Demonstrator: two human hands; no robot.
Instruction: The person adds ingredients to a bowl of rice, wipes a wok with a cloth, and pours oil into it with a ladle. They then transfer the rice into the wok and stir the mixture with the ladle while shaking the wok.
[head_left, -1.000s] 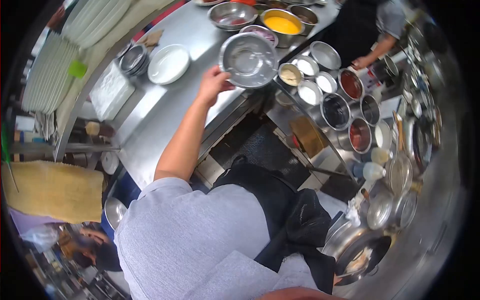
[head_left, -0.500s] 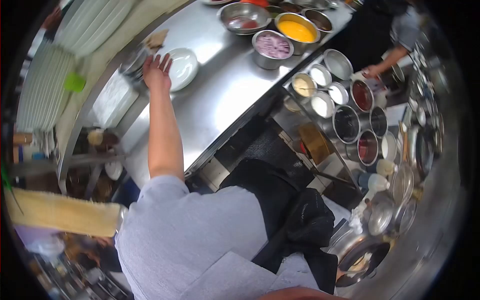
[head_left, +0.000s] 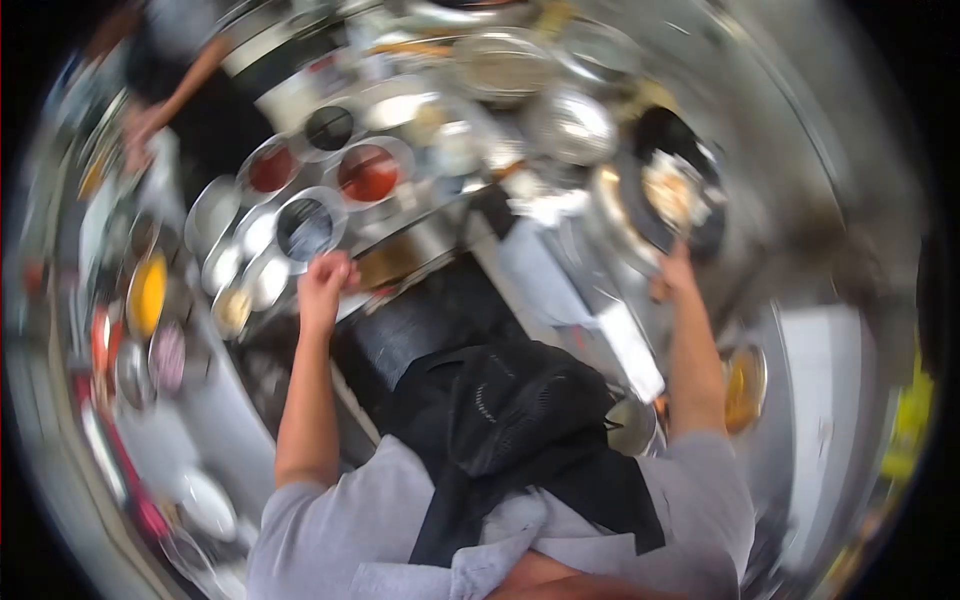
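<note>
Motion blurs much of this view. My left hand point(head_left: 325, 285) is raised with its fingers curled in, beside a pot with dark contents point(head_left: 310, 228); nothing shows in it. My right hand point(head_left: 673, 272) is closed at the near edge of a black wok point(head_left: 650, 130). Whatever it grips is smeared, perhaps a handle reaching toward the wok. Pale, whitish-orange food point(head_left: 675, 192) lies inside the wok.
Pots of red sauce point(head_left: 370, 174) and small bowls of white contents point(head_left: 267, 278) stand beyond my left hand. A metal strainer or lid point(head_left: 570, 125) lies left of the wok. A co-worker's hand point(head_left: 138, 135) shows at upper left. A yellow-filled bowl point(head_left: 147, 293) sits on the left counter.
My view has swung right toward the stove. My left hand has left the white plate on the counter, and its spread fingers have curled. My right arm has come into view at the wok.
</note>
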